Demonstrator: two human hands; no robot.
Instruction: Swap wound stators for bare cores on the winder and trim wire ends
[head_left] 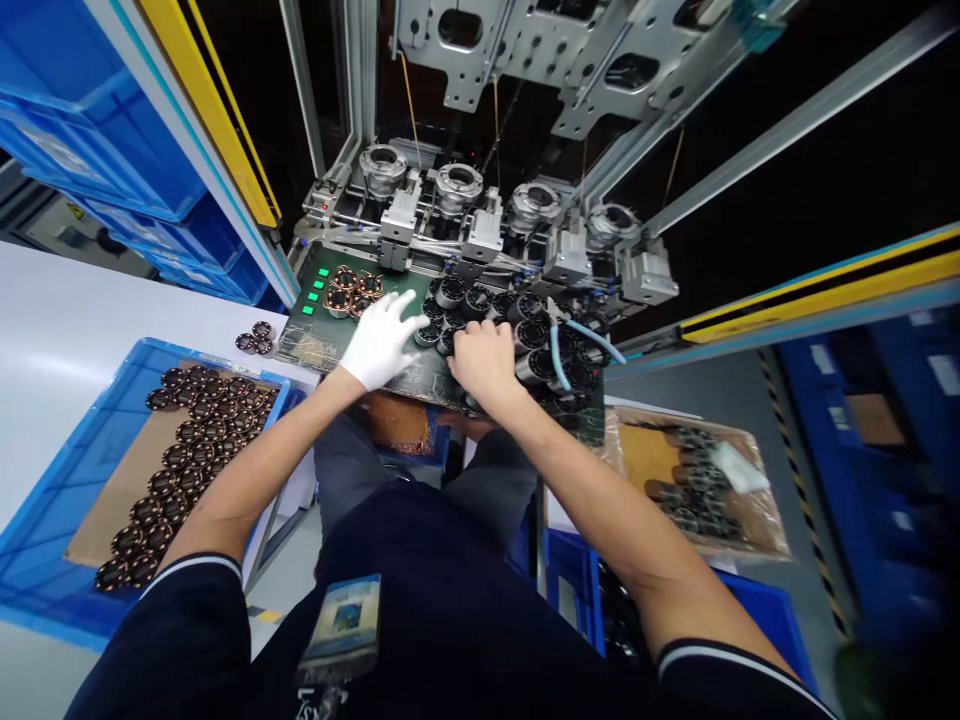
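Note:
My left hand [381, 340], in a white glove, is spread with its fingers apart over the dark green bench top [311, 345], and nothing shows in it. It is between a cluster of copper-wound motor stators [352, 293] and a group of dark, unwound stator cores [452, 292]. Bare and curled, my right hand [484, 358] reaches down at the front of those cores. Its fingertips are bent under, so whatever they grip is hidden. To its right, cutting pliers with light blue handles [559, 355] lie on top of the cores.
Behind the bench top stands a row of metal winding fixtures [459, 188]. A blue tray [142, 350] on the left holds many wound stators. On the right sits a plastic-lined box [630, 450] of grey cores. Yellow guard posts [214, 100] flank the machine.

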